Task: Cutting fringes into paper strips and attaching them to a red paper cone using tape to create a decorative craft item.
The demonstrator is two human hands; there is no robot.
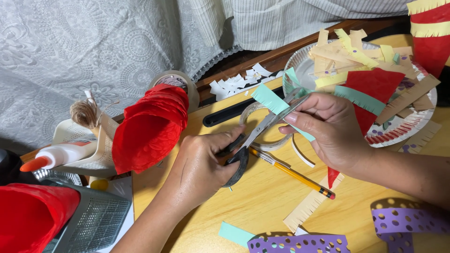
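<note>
White lace cloth [70,51] hangs behind a yellow wooden table [262,206] crowded with craft scraps. Your left hand [201,168] is closed around the black handles of a pair of scissors [258,136], whose blades are parted and point up and to the right. Between those blades sits a teal paper strip [272,100], pinched at its other end by the fingers of your right hand [328,131], thumb and forefinger pressed together on it. Under the scissors lies a yellow pencil [293,173], slanting across the tabletop, and just behind the blades a ring of clear tape [255,112] rests flat. To the right, a paper plate [300,65] holds fringed tan, yellow and teal strips and a red paper piece [375,91]. Left of your hand, a ruffled red paper cone [150,129] leans at the table's edge, with a glue bottle [56,157] lying in a white basket beside it. Purple strips with punched holes [300,243] lie near the front edge, and a fringed tan strip [307,206] lies just beyond them.
</note>
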